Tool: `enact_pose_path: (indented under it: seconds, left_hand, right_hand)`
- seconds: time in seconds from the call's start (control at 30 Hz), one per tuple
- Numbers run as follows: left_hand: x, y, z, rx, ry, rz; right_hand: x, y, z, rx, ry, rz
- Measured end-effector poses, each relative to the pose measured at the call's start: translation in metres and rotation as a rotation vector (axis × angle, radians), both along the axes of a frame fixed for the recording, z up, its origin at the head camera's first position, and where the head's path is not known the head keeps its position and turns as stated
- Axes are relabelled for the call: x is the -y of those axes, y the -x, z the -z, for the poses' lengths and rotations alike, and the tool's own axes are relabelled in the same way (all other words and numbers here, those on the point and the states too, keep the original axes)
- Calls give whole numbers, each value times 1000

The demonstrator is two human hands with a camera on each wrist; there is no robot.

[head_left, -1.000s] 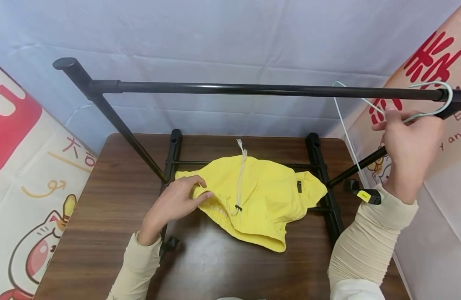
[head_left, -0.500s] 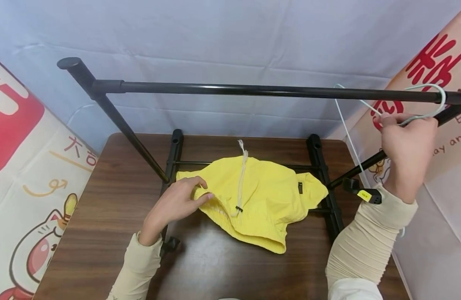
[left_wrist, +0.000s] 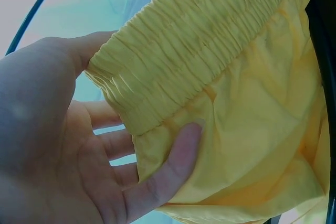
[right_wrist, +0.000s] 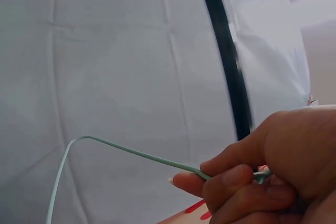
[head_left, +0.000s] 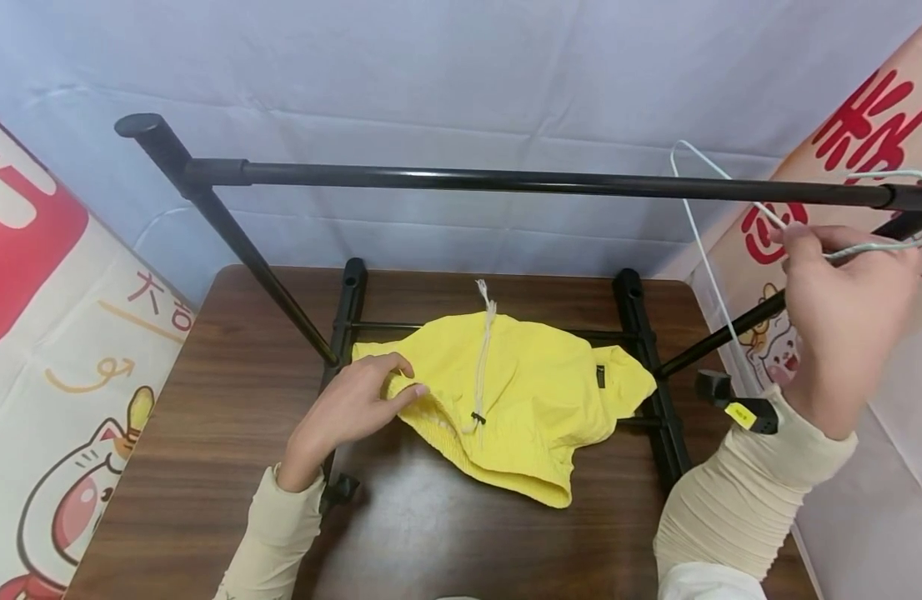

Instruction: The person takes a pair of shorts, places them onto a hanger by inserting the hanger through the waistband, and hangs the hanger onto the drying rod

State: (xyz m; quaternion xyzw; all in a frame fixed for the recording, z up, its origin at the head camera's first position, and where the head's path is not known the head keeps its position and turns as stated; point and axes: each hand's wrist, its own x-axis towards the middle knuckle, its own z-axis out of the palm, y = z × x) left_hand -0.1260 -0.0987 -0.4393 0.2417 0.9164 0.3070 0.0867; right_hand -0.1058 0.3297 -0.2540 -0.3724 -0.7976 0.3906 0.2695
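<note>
Yellow shorts [head_left: 536,375] lie on the table across the base of a black garment rack, their pale drawstring [head_left: 483,350] on top. My left hand [head_left: 348,400] pinches the left edge of the gathered waistband [left_wrist: 168,51]; one digit lies in front of the cloth and others pass behind it. Up at the right, my right hand [head_left: 844,308] grips a pale green wire hanger [head_left: 701,242] near its neck. The hanger's hook crosses the right end of the rack's top rail [head_left: 506,179]; whether it rests on the rail I cannot tell.
The rack's slanted posts [head_left: 251,275] rise at left and right of the shorts. Wooden tabletop [head_left: 228,467] spreads around the rack's base. A pale cloth wall [head_left: 431,75] stands behind, with printed panels on both sides.
My right hand has shifted right and slightly down, carrying the hanger hook further toward the rail's right end; the hanger's left corner now stands higher above the rail. The left hand and shorts stay put.
</note>
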Motion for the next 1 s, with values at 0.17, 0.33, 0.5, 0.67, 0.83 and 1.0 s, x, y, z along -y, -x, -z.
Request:
enact_pose_path:
  seconds: [0.17, 0.33, 0.5, 0.67, 0.83, 1.0]
  left_hand:
    - [0, 0, 0, 23, 10, -6]
    - [0, 0, 0, 13, 22, -4]
    - [-2, -2, -4, -11, 3, -4]
    - [-5, -4, -13, -18, -41, -30]
    - [-7, -4, -16, -22, -68, -71]
    - [-8, -4, -19, 8, -140, -138]
  right_hand:
    - [2, -12, 1, -72, 57, 13]
    - [15, -29, 8, -146, 19, -50]
    - [28, -49, 28, -269, -50, -181]
    - [33, -72, 57, -354, 31, -483]
    - [40, -83, 85, -676, 481, -987]
    - [81, -81, 97, -1166, 977, -1201]
